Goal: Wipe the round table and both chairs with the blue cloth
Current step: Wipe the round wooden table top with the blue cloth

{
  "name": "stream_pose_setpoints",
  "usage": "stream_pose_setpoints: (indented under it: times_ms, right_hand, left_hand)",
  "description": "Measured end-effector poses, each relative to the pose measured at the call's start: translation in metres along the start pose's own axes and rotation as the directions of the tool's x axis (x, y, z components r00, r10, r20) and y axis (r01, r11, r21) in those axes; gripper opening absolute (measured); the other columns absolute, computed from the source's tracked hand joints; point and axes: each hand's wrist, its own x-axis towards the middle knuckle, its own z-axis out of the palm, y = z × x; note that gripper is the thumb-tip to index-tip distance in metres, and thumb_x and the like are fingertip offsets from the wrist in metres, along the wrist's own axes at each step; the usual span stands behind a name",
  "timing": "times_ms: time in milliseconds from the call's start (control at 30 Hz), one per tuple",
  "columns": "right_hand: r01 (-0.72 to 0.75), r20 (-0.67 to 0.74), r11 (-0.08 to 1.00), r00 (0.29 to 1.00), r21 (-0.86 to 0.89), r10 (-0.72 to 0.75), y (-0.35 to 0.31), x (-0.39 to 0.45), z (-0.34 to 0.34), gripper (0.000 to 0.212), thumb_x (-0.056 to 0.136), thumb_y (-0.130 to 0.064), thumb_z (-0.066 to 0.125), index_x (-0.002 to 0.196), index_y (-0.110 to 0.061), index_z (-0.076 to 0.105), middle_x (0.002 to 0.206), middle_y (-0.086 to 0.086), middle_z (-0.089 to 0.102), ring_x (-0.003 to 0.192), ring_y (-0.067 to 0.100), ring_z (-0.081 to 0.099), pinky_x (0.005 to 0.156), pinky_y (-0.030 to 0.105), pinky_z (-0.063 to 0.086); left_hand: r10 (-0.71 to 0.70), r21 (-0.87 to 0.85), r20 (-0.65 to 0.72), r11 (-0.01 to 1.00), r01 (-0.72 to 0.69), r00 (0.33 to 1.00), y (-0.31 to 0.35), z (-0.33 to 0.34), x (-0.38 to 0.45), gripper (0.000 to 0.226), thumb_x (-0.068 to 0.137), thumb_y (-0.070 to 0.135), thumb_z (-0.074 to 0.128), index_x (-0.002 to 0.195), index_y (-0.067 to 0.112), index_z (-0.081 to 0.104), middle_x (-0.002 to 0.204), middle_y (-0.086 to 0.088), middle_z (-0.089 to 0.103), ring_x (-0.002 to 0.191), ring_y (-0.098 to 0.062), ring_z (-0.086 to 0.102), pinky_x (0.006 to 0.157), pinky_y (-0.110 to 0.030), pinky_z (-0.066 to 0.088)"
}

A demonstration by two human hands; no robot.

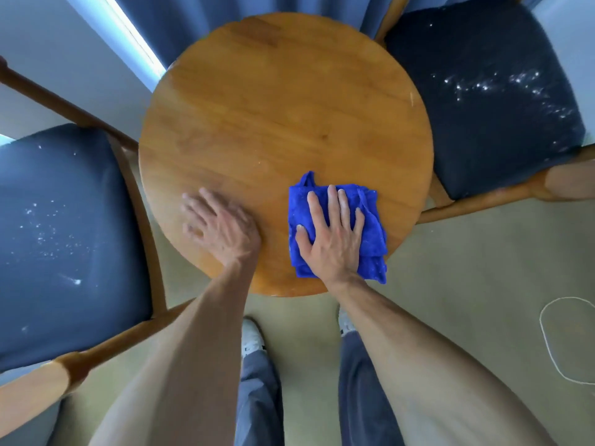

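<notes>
Two hands were down on the table [273, 101] when I looked over. The right hand [331, 239] lay flat on the cloth [370, 233], fingers straight and spread, pressing it to the wood rather than gripping it. The cloth sat folded near the table's near-right edge, one corner just over the rim toward the person. The left hand [222, 223] rested bare on the wood by the near-left edge, fingers out, a little blurred, apparently steadying the table.

What mattered for the next stroke was where the unwiped wood lay: almost all of the top stretched away from the cloth, toward the far edge and to the left. The cloth's longer side ran roughly near-to-far, so a sideways sweep would cover the widest strip, I judged. The right hand was the one on it and seemed the natural one to push.

Both chairs looked untouched. The left chair [64, 236] and the right chair [483, 101] each had pale specks scattered across a dark seat; the right chair stood nearer the cloth.
</notes>
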Motion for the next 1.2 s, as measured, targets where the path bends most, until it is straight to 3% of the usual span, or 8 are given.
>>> stream_pose_setpoints:
  times_ms: [167, 467, 600, 700, 833, 933, 1067, 1200]
  right_hand:
    - [-0.117, 0.003, 0.992, 0.993, -0.039, 0.117, 0.070, 0.039, -0.010, 0.061, 0.096, -0.052, 0.041, 0.151, -0.026, 0.034, 0.161, 0.013, 0.025, 0.149, 0.030, 0.022, 0.113, 0.055, 0.023]
    - [-0.253, -0.060, 0.967, 0.966, -0.008, 0.252, 0.065, 0.151, -0.009, 0.058, 0.097, -0.045, 0.035, 0.150, -0.020, 0.034, 0.156, 0.020, 0.032, 0.146, 0.036, 0.026, 0.112, 0.058, 0.026]
    - [-0.291, -0.069, 0.956, 0.953, 0.048, 0.294, 0.016, 0.191, -0.002, 0.059, 0.098, -0.044, 0.032, 0.151, -0.018, 0.033, 0.158, 0.018, 0.030, 0.148, 0.035, 0.022, 0.114, 0.059, 0.022]
    - [-0.244, -0.074, 0.967, 0.966, 0.074, 0.249, -0.033, 0.208, 0.007, 0.058, 0.099, -0.042, 0.032, 0.151, -0.017, 0.035, 0.157, 0.019, 0.031, 0.148, 0.035, 0.023, 0.114, 0.058, 0.022]
    - [-0.070, -0.089, 0.996, 0.993, 0.048, 0.074, -0.108, 0.200, 0.023, 0.057, 0.098, -0.040, 0.032, 0.150, -0.017, 0.037, 0.155, 0.019, 0.035, 0.146, 0.035, 0.028, 0.113, 0.056, 0.025]
    - [0.031, -0.066, 0.996, 0.997, 0.086, -0.026, -0.171, 0.180, 0.033, 0.058, 0.096, -0.040, 0.035, 0.150, -0.018, 0.038, 0.156, 0.019, 0.034, 0.146, 0.035, 0.028, 0.114, 0.055, 0.023]
    - [0.210, -0.019, 0.975, 0.978, 0.065, -0.209, -0.222, 0.150, 0.042, 0.060, 0.096, -0.042, 0.034, 0.152, -0.020, 0.034, 0.159, 0.017, 0.030, 0.148, 0.034, 0.025, 0.117, 0.054, 0.020]
    - [0.300, 0.020, 0.953, 0.953, 0.044, -0.301, -0.236, 0.123, 0.044, 0.061, 0.096, -0.045, 0.035, 0.152, -0.022, 0.033, 0.159, 0.014, 0.031, 0.148, 0.031, 0.025, 0.117, 0.053, 0.020]
  left_hand:
    - [0.298, -0.010, 0.081, 0.955, -0.298, 0.951, 0.074, 0.025, -0.038, 0.063, 0.094, 0.031, 0.037, 0.153, 0.017, 0.020, 0.162, -0.019, 0.008, 0.149, -0.034, 0.007, 0.116, -0.051, 0.012]
    - [-0.134, -0.076, -0.025, 0.988, 0.132, 0.991, 0.049, 0.007, 0.027, 0.058, 0.099, 0.031, 0.031, 0.154, 0.016, 0.017, 0.162, -0.015, 0.009, 0.149, -0.029, 0.009, 0.117, -0.050, 0.011]
    - [-0.485, -0.188, -0.019, 0.860, 0.474, 0.874, -0.011, -0.019, 0.084, 0.052, 0.101, 0.035, 0.027, 0.148, 0.011, 0.029, 0.155, -0.017, 0.030, 0.141, -0.032, 0.030, 0.113, -0.049, 0.022]
    - [-0.627, -0.423, 0.243, 0.618, 0.663, 0.740, -0.043, -0.036, 0.097, 0.057, 0.101, 0.046, 0.019, 0.135, 0.010, 0.047, 0.131, -0.017, 0.054, 0.119, -0.037, 0.051, 0.103, -0.048, 0.034]
    - [-0.443, -0.623, 0.558, 0.334, 0.707, 0.702, -0.067, -0.046, 0.101, 0.066, 0.099, 0.056, 0.015, 0.135, 0.012, 0.049, 0.130, -0.001, 0.052, 0.121, -0.030, 0.050, 0.110, -0.045, 0.035]
    - [-0.181, -0.656, 0.726, 0.109, 0.747, 0.664, -0.094, -0.045, 0.113, 0.068, 0.098, 0.059, 0.017, 0.130, 0.017, 0.061, 0.127, -0.008, 0.064, 0.118, -0.027, 0.058, 0.109, -0.048, 0.040]
    - [-0.047, -0.629, 0.775, 0.028, 0.777, 0.630, -0.110, -0.036, 0.115, 0.054, 0.098, 0.048, 0.029, 0.116, 0.020, 0.072, 0.108, -0.006, 0.074, 0.098, -0.024, 0.069, 0.089, -0.042, 0.055]
    - [0.040, -0.605, 0.795, -0.022, 0.796, 0.605, -0.119, -0.026, 0.108, 0.056, 0.099, 0.052, 0.027, 0.117, 0.022, 0.071, 0.110, -0.006, 0.074, 0.101, -0.026, 0.069, 0.091, -0.045, 0.055]
